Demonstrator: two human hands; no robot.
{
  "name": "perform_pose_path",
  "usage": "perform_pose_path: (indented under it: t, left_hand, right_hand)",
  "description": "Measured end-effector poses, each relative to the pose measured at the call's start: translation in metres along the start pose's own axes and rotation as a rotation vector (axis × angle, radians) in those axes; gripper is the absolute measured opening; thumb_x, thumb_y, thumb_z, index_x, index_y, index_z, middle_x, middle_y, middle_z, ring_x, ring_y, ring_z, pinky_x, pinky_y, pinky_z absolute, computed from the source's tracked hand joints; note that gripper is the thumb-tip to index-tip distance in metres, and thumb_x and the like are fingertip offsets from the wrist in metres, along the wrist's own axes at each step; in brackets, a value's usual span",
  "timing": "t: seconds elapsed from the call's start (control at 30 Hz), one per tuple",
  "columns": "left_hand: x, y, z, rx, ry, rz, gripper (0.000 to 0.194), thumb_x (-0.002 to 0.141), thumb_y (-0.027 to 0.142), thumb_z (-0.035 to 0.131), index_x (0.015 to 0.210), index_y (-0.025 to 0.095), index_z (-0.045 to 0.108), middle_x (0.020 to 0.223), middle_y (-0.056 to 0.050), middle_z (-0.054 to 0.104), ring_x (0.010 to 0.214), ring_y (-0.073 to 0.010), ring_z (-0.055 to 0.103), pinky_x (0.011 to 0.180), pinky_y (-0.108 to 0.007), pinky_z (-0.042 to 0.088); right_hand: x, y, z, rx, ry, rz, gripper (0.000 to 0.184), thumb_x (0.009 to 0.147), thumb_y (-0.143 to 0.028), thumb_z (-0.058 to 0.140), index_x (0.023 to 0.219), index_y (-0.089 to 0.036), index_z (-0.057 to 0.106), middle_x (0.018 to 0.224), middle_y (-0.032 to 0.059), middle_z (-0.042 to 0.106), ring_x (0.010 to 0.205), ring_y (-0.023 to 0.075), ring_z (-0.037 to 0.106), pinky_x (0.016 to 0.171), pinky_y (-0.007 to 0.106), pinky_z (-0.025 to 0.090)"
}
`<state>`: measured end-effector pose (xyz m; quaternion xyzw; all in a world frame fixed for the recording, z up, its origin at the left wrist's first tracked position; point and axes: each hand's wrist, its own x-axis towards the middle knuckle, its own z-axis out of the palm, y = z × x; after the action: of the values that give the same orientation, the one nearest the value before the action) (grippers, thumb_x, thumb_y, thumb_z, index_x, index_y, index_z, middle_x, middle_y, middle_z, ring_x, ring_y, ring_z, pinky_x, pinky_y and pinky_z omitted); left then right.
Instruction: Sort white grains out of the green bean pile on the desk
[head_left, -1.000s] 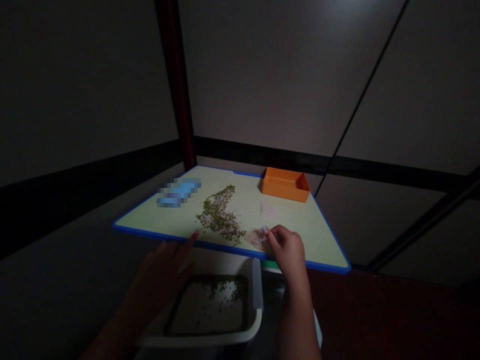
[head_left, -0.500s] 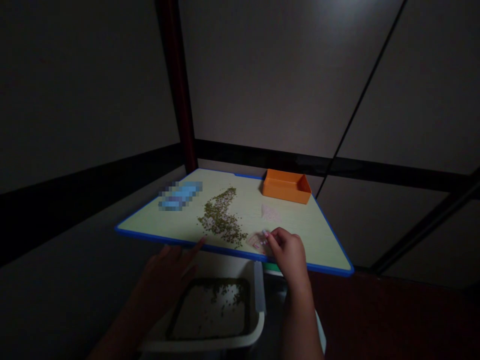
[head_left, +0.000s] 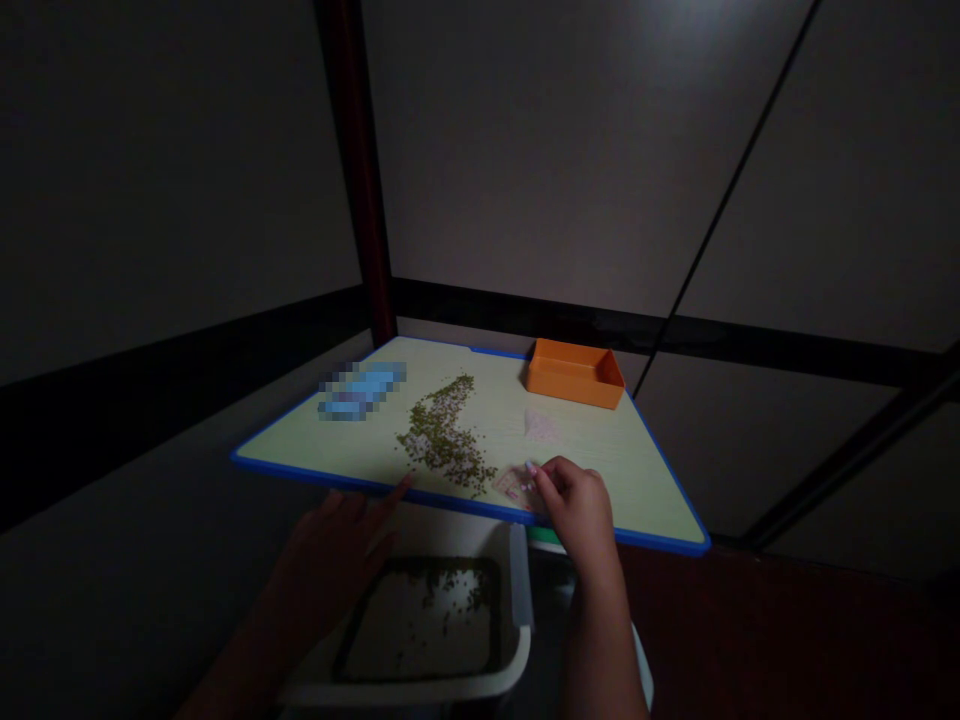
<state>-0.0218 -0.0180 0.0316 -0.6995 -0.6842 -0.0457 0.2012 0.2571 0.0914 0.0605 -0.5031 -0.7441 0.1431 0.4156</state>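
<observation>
My left hand point(head_left: 330, 550) lies in shadow at the front edge of a pale tabletop with a blue rim point(head_left: 615, 450). Its index finger stretches onto the edge, near a spread of small green and pale bits point(head_left: 442, 440); nothing shows in this hand. My right hand point(head_left: 579, 505) rests at the front right part of the tabletop, thumb and index finger pinched together. What sits in the pinch is too small to make out. Just left of those fingertips lie small pinkish pieces point(head_left: 514, 485). Behind the right hand is a pale pink patch point(head_left: 541, 425).
An orange open box point(head_left: 574, 375) stands at the back right of the tabletop. A blurred-out blue object point(head_left: 364, 390) lies at the left. Below the front edge is a white tub point(head_left: 450, 688) with dark green bits inside. Walls point(head_left: 540, 180) close in behind and left.
The view has shifted very slightly. Both hands keep nearly the same place and pose, the right still pinched.
</observation>
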Motion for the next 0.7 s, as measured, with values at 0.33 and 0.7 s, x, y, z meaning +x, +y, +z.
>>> perform_pose_path:
  t: [0.33,0.7]
  left_hand:
    - [-0.0003,0.0012,-0.0010,-0.059,-0.040,-0.033,0.055,0.094,0.037,0.038,0.149,0.030,0.036,0.096,-0.008,0.067,0.092,-0.0246,0.061,0.079,-0.039,0.042]
    - [-0.0001,-0.0009,0.0008,-0.091,-0.024,-0.024,0.054,0.093,0.038,0.039,0.146,0.029,0.040,0.095,-0.008,0.068,0.090,-0.0233,0.062,0.078,-0.038,0.044]
  right_hand:
    - [0.0004,0.0012,0.0002,0.018,-0.012,0.010,0.033,0.090,-0.043,0.055,0.067,-0.020,0.063,0.058,0.0000,0.064,0.052,0.0131,0.050,0.059,0.025,0.028]
    - [-0.0002,0.0002,-0.0013,0.020,-0.014,0.018,0.033,0.090,-0.043,0.055,0.067,-0.020,0.063,0.058,-0.0004,0.063,0.054,0.0136,0.050,0.058,0.025,0.028]
